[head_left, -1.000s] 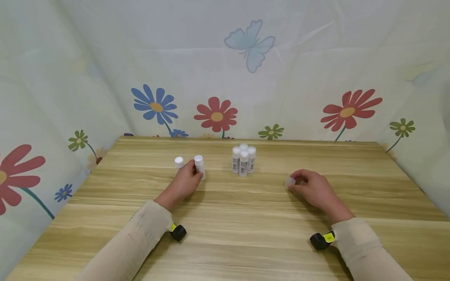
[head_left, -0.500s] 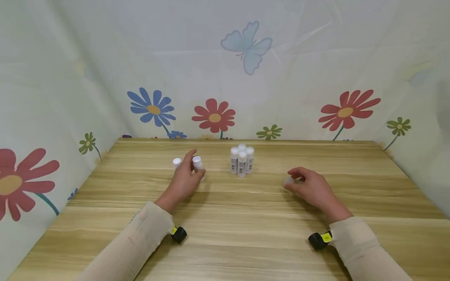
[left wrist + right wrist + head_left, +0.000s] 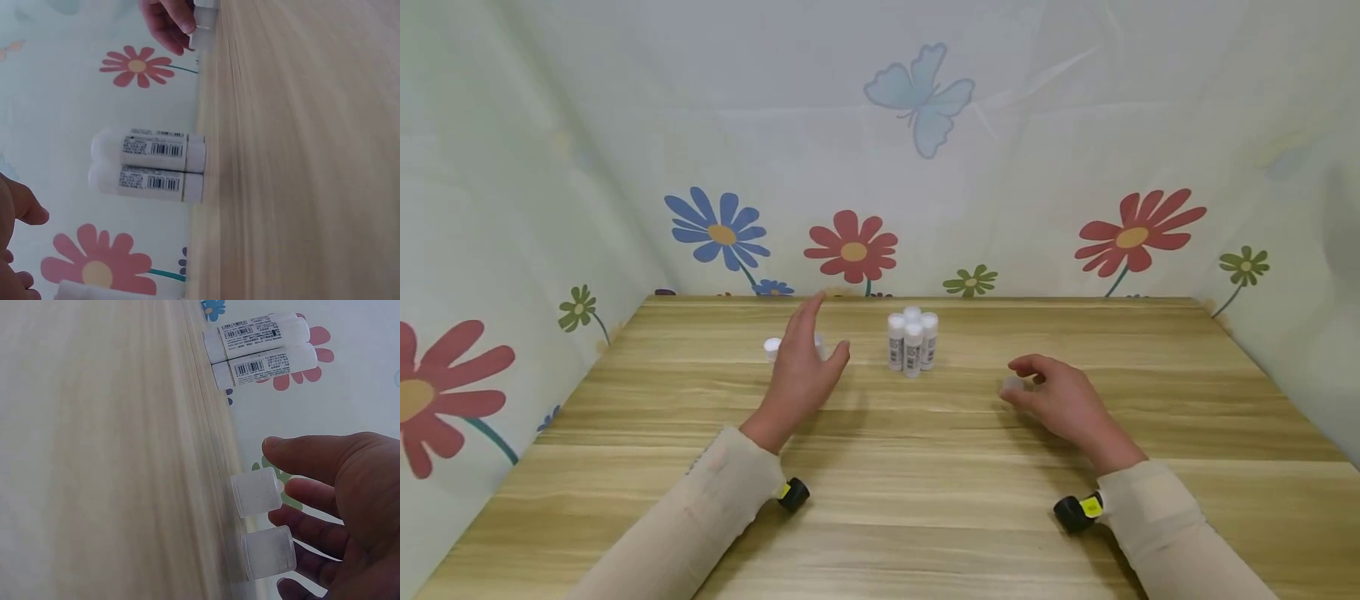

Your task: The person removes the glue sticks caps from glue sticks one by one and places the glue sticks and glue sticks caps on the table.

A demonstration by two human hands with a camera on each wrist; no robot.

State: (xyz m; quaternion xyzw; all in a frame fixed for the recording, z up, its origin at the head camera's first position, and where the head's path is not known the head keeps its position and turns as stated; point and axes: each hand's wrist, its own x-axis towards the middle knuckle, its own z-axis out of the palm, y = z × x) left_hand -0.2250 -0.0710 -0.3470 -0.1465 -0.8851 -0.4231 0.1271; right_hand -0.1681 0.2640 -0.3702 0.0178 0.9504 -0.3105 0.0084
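Note:
My left hand is raised with fingers and thumb spread, holding nothing. Behind it are two white glue sticks: one glue stick shows at its left, the other is mostly hidden between thumb and forefinger. Mid-table, several white glue sticks with barcode labels stand upright in a tight cluster. My right hand is around two translucent ridged caps on the table, its fingers loosely bent. In the right wrist view, one cap sits below the thumb and another cap lies beside the fingers; the thumb stands apart from both.
The wood-grain table reaches back to a hanging cloth printed with flowers and a butterfly. A small black device with a yellow tag is at the right cuff, and a similar black device at the left.
My left hand has let go of the glue stick and lifted off it, its fingers opening wide. My right hand stays by the caps, almost still. The head view has shifted slightly.

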